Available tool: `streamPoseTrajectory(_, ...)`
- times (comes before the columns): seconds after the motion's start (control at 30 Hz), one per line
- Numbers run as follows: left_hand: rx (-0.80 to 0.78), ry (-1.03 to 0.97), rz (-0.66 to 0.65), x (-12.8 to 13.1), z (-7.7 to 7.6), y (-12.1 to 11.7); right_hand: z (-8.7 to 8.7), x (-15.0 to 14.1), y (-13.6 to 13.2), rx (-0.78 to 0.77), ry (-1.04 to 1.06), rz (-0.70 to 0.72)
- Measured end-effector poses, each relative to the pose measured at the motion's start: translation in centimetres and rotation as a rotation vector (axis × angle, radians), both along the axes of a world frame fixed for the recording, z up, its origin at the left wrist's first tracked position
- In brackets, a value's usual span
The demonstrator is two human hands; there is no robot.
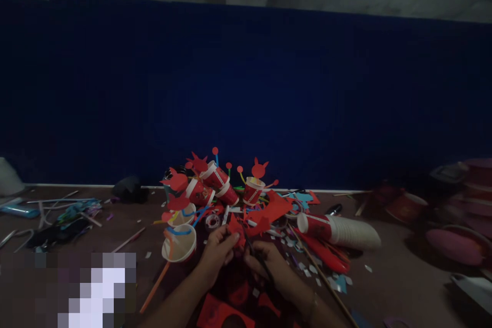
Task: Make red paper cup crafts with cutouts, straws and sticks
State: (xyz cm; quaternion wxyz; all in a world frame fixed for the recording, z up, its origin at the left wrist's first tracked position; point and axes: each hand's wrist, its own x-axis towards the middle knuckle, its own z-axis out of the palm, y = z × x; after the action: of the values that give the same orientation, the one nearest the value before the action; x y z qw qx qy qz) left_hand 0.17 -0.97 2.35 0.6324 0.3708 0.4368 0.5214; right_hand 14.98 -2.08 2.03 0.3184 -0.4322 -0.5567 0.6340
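Note:
My left hand [217,253] pinches a small piece of red paper [236,229] low in the middle of the view. My right hand [269,266] is closed round dark scissors [257,255], their blades at the paper. Just beyond stands a cluster of red paper cups [215,184] with red paper cut-outs and coloured straws stuck on them. A white-lined cup [180,243] lies to the left of my left hand. Red paper sheets [225,312] lie under my wrists.
A stack of white and red cups [338,229] lies on its side to the right. Paper scraps [307,269] and long sticks [326,282] litter the brown floor. Straws and tools [57,212] lie at left, bowls [453,241] at right. A dark blue wall [246,92] stands behind.

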Motion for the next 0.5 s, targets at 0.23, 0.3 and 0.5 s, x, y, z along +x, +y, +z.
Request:
streamPoseTrajectory(0.23,-0.004,0.03,0.024,0.4,0.3,-0.6,-0.1,0.0,0.2,0.01,0.043,0.008)
streamPoseTrajectory(0.3,-0.015,0.023,0.022,0.4,0.4,-0.6,-0.4,0.0,0.2,0.027,0.055,0.005)
streamPoseTrajectory(0.5,-0.037,0.043,0.007,0.4,0.4,-0.5,-1.2,0.0,0.3,0.028,0.117,0.019)
